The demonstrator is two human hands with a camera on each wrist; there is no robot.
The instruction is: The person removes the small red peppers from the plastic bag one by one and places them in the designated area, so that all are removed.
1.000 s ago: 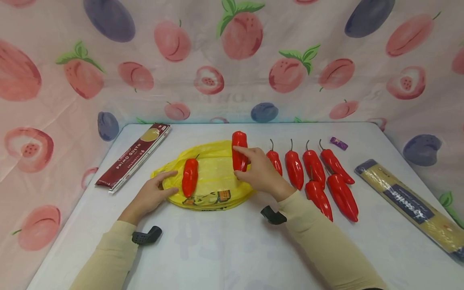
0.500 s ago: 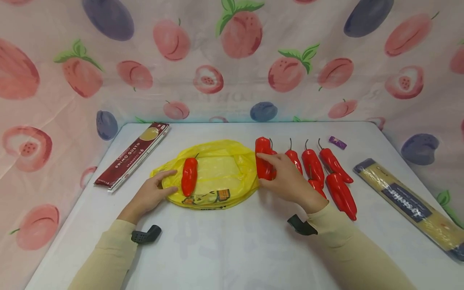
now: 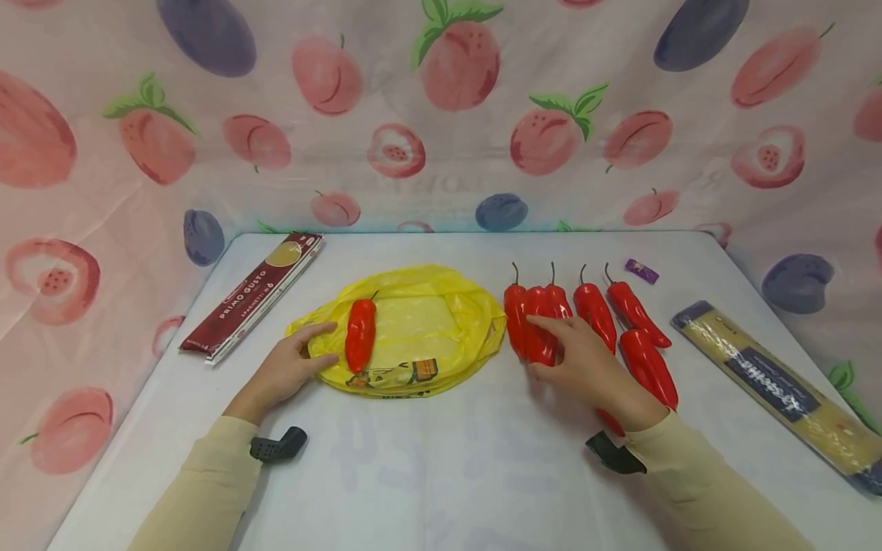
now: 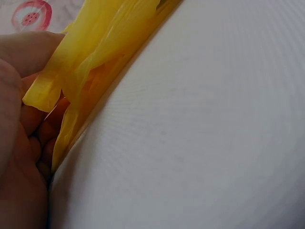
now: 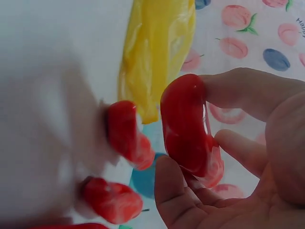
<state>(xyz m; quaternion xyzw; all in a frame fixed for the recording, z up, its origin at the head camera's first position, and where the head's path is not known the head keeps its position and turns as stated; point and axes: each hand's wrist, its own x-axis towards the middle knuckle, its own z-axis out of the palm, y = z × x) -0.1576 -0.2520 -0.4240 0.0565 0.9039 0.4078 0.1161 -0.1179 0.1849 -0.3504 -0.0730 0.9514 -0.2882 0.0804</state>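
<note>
A yellow plastic bag (image 3: 413, 279) lies spread on the white table, with a red pepper (image 3: 360, 335) on its left part. My left hand (image 3: 285, 375) is at the bag's left edge; in the left wrist view its thumb and curled fingers hold the yellow plastic (image 4: 90, 52). Right of the bag, my right hand (image 3: 586, 363) grips another red pepper (image 5: 186, 126) between thumb and fingers, above the table. That pepper overlaps the row of red peppers (image 3: 514, 314) in the head view, and the forearm side of the hand partly hides one lying nearer.
Further right are more red peppers (image 3: 648, 363). Behind them lies a small purple packet (image 3: 641, 270). A long spaghetti pack (image 3: 772, 383) runs along the right side, and a dark red spaghetti pack (image 3: 251, 298) lies at the back left. Patterned cloth (image 3: 441, 153) hangs behind the table.
My right hand has moved right with the pepper, from over the bag's right part to the row of peppers. The bag's right edge has spread rightward. My left hand has stayed put.
</note>
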